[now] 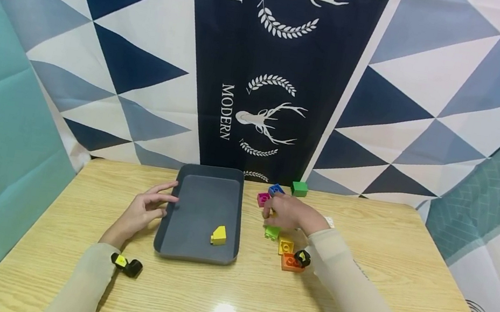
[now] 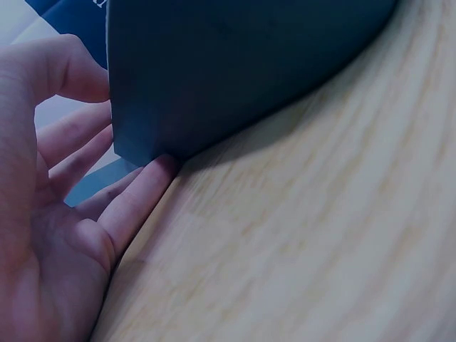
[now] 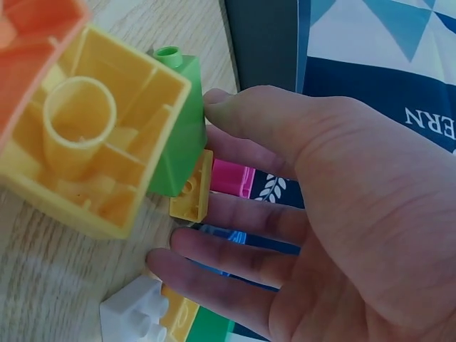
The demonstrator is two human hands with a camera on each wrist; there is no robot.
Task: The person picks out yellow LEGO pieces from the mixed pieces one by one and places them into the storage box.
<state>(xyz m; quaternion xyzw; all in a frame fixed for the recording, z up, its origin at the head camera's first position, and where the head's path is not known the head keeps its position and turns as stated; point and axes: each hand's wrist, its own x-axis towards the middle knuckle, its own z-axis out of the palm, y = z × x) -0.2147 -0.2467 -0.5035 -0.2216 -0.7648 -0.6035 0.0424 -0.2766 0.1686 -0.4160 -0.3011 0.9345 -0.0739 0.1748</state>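
Observation:
A dark grey tray (image 1: 204, 198) lies on the table with one yellow sloped brick (image 1: 219, 236) inside, toward its near right corner. At the tray's left rim, my left hand (image 1: 138, 215) touches the edge with extended fingers; the left wrist view shows fingertips against the outer wall. My right hand (image 1: 287, 212) is among loose toy bricks right of the tray. In the right wrist view its fingers are spread, with the thumb beside a light green brick (image 3: 182, 132) and other fingers near a small yellow brick (image 3: 192, 192). Nothing is plainly gripped.
Around the right hand lie a blue brick (image 1: 276, 189), a magenta brick (image 1: 262, 199), a dark green brick (image 1: 299, 189), a larger yellow brick (image 1: 285, 246), an orange brick (image 1: 290, 263) and a white brick (image 3: 135, 310). Patterned cloth (image 1: 268, 71) hangs behind the table.

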